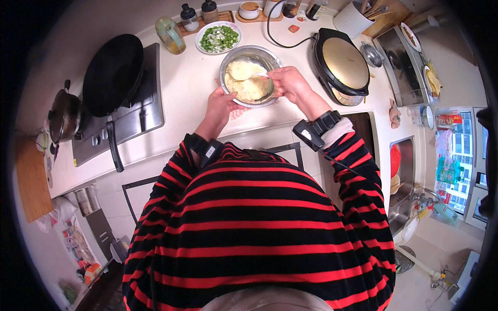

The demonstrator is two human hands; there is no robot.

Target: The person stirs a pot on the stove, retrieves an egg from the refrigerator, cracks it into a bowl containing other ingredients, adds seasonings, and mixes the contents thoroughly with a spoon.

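Note:
A stainless steel bowl [268,51] sits on the counter before me, with a thick, pale yellow mixture [251,91] inside. My left hand [221,105] grips its near left rim, thumb over the edge. Between the fingers of my right hand [290,83] is the light-coloured handle of a spoon [258,74]. A heap of the mixture covers the spoon's head, above the bowl's contents. Part of a red-and-white patterned cloth or mat [239,113] shows under the bowl. Just behind the bowl stands a plate [199,43] of chopped green onions [220,38].
To the left, a black wok [113,74] rests on the stove [149,105], its handle [114,145] jutting over the front edge. An electric griddle [344,62] with a cord [269,25] lies right. Seasoning jars [189,17] and an oil jug [170,35] line the back.

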